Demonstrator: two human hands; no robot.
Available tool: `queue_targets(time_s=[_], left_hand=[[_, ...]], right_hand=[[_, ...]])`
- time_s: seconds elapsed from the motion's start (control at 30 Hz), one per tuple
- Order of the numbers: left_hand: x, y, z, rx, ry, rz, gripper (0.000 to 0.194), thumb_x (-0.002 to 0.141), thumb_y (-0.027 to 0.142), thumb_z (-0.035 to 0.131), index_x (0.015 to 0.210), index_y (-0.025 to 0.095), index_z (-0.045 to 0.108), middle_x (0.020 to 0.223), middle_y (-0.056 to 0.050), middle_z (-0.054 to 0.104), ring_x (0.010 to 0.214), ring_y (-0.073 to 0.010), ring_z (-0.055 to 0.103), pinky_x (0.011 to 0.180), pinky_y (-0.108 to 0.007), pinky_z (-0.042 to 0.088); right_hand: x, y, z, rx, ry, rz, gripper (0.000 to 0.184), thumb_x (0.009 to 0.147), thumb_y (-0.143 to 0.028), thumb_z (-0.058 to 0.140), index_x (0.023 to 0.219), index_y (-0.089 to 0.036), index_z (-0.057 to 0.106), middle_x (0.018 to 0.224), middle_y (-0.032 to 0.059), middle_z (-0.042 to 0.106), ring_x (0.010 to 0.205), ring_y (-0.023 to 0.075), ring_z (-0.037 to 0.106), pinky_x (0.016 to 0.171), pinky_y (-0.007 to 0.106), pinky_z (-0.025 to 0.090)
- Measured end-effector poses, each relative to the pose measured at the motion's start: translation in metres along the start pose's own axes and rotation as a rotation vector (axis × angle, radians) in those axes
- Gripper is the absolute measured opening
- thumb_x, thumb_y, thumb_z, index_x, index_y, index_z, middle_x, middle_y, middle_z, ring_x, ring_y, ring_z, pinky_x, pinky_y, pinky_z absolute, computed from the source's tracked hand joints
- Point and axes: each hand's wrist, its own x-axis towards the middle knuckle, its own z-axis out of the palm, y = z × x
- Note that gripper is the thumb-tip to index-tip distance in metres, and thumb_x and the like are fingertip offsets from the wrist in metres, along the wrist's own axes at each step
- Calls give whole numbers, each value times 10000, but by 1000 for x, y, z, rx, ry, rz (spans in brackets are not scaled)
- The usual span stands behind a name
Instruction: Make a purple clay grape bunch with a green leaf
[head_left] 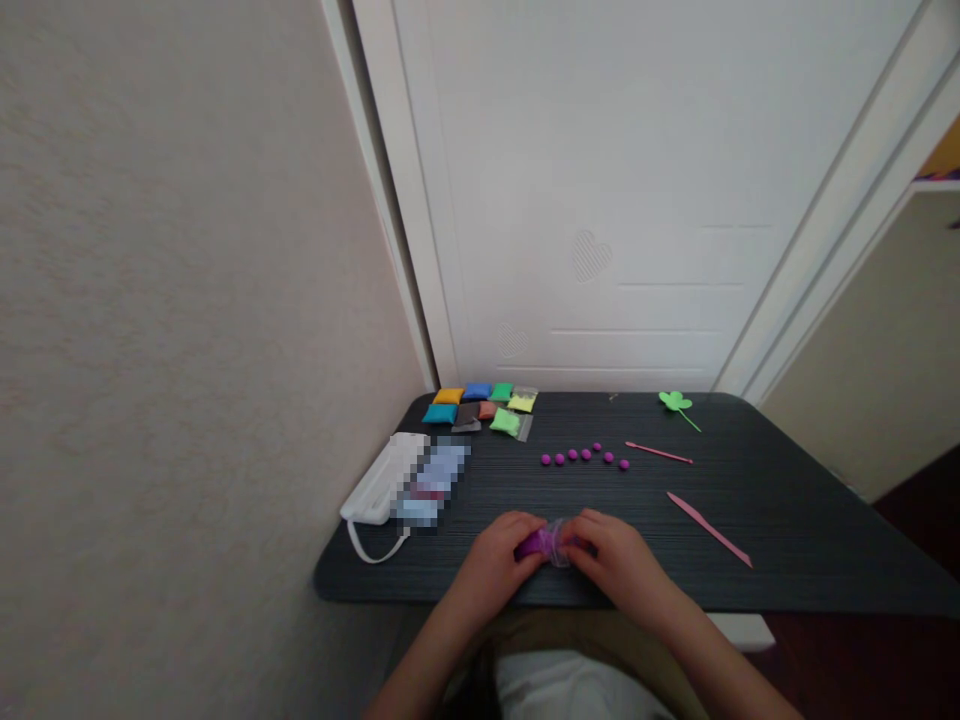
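Dark tabletop point(780, 480); left hand point(491, 560), fingers curled round purple packet point(531, 545); right hand point(619, 555), fingers pinching its clear plastic point(557, 545).

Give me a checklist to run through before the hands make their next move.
1. Left hand holding the purple packet: ok.
2. Right hand on the packet too: ok.
3. Packet's opening unsealed: cannot tell, the hands cover much of it.
4. Seven purple balls apart from both hands: ok, they lie beyond them.
5. Thick pink tool in hand: not ok, it lies on the table to the right.
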Motion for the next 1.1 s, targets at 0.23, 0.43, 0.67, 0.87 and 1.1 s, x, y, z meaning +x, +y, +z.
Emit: queue_targets(time_s=[0.23,0.43,0.67,0.87,1.1], left_hand=[[-1,2,0,9,15,13,297,703,209,597,999,223,576,998,-19,606,940,-155,527,871,-292,395],[-1,4,-1,33,-9,44,298,723,215,582,1020,232,565,1033,-10,593,974,-144,509,893,-281,381],[-2,2,0,52,-9,52,305,728,215,574,1033,223,567,1044,-25,591,991,-150,507,905,-290,379],[-1,5,-1,55,-23,44,288,748,260,554,1034,227,566,1045,-30,591,996,-158,504,909,-308,378],[-1,8,-3,38,-7,18,290,744,268,552,1031,230,566,1038,-22,593,979,-155,514,902,-306,385]], right_hand=[[-1,6,5,-23,18,-44,228,823,-261,484,1030,-292,577,839,-2,603,775,147,542,704,241,374],[3,9,1,-181,-16,-35,206,819,-347,479,980,-280,589,799,5,611,752,164,556,689,261,367],[11,5,2,-130,-123,-69,220,839,-325,431,791,-212,614,762,18,603,718,154,536,673,270,350],[-2,13,-42,742,-67,88,202,805,-356,474,690,-196,516,605,-22,464,565,111,417,534,248,319],[-18,25,-65,1458,287,180,273,775,-326,496,548,-199,414,551,-26,374,484,97,336,471,251,282]])
